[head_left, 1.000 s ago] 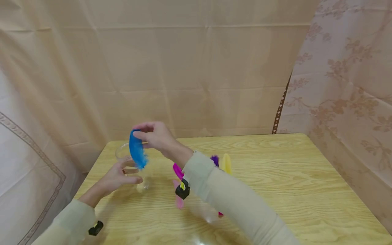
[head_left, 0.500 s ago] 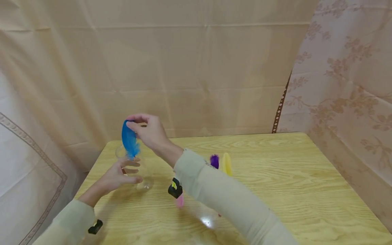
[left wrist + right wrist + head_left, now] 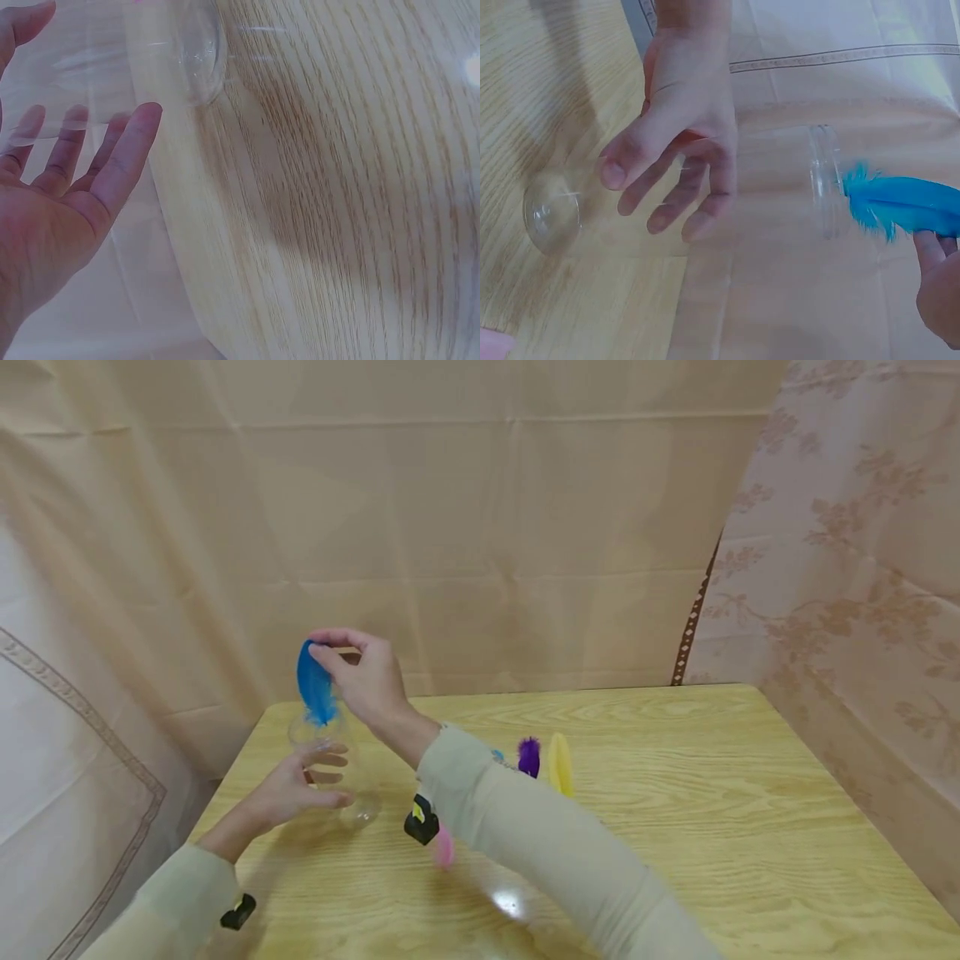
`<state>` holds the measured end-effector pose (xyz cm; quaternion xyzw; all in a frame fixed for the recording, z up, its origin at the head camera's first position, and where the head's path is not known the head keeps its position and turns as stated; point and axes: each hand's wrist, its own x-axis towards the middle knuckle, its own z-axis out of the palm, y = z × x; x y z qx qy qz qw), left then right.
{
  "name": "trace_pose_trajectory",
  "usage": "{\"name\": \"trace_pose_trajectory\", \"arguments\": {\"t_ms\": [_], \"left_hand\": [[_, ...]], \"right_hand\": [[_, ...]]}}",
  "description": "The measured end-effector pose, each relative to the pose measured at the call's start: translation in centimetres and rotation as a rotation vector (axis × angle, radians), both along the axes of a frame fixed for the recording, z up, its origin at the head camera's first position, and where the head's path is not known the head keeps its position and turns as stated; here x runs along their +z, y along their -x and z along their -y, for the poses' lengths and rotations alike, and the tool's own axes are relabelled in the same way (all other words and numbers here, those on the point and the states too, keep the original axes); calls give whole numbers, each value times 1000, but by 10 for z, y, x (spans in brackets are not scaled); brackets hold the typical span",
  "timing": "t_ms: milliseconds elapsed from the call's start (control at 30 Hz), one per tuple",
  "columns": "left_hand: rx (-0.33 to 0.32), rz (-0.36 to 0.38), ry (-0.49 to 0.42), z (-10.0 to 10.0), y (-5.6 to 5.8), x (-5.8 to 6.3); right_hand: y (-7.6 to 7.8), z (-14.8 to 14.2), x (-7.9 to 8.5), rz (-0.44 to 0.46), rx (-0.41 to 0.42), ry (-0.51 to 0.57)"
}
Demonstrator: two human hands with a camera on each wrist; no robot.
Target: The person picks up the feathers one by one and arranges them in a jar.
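In the head view my right hand pinches a blue feather at its upper end, with the fluffy quill end hanging down. Below it stands a tall clear cylindrical container, and my left hand grips its side. The right wrist view shows the left thumb on the near side of the container, with the fingers visible through the wall. There, the feather's quill end lies right at the container's open rim. In the left wrist view, the left fingers spread along the clear wall.
On the wooden table lie a purple feather, a yellow feather and a pink feather, near or partly behind the right sleeve. A beige curtain hangs behind the table's far edge.
My right hand has lifted the blue feather up and a little to the left, bringing its quill end over the container's mouth. My left hand has stayed nearly still on the container.
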<state>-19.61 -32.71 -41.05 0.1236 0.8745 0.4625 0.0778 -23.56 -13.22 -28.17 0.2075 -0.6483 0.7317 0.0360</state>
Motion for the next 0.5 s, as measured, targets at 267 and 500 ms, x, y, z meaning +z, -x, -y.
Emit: {"name": "trace_pose_trajectory", "arguments": {"t_ms": [267, 500], "left_hand": [[-11, 23, -9, -1, 3, -2], [-17, 13, -41, -1, 1, -4]], "right_hand": [[1, 1, -11, -26, 18, -69], [2, -2, -18, 5, 74, -128]]}}
